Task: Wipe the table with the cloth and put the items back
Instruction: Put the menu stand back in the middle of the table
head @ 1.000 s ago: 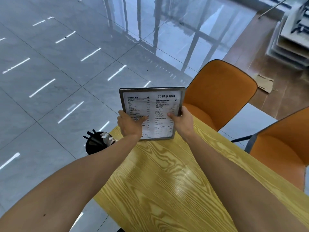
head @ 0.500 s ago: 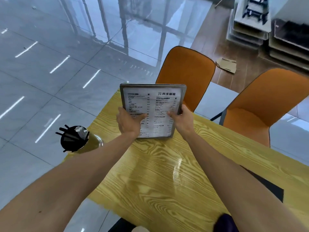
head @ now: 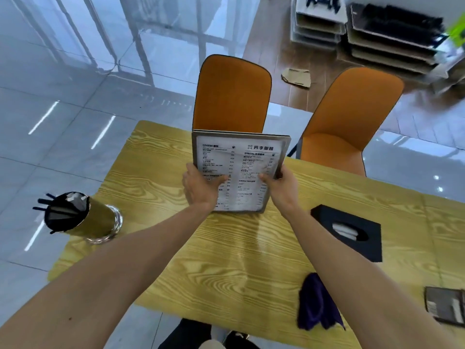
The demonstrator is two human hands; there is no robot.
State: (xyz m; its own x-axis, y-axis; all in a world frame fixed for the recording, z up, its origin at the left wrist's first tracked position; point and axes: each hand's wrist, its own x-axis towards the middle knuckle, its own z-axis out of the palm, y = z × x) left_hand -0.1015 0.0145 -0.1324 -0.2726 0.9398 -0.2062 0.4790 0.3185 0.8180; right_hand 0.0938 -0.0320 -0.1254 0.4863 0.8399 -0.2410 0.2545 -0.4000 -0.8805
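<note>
On the table: cup far left, tissue box right, cloth nearer.

Both bare forearms reach straight out, nearly parallel. The left hand and right hand each clamp a lower side edge of the menu (thumbs on its face), holding it upright.

Two chairs, perhaps two menus.

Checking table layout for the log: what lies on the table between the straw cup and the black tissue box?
In the head view, only the menu, held by both hands, and the forearms; no other item.
</note>
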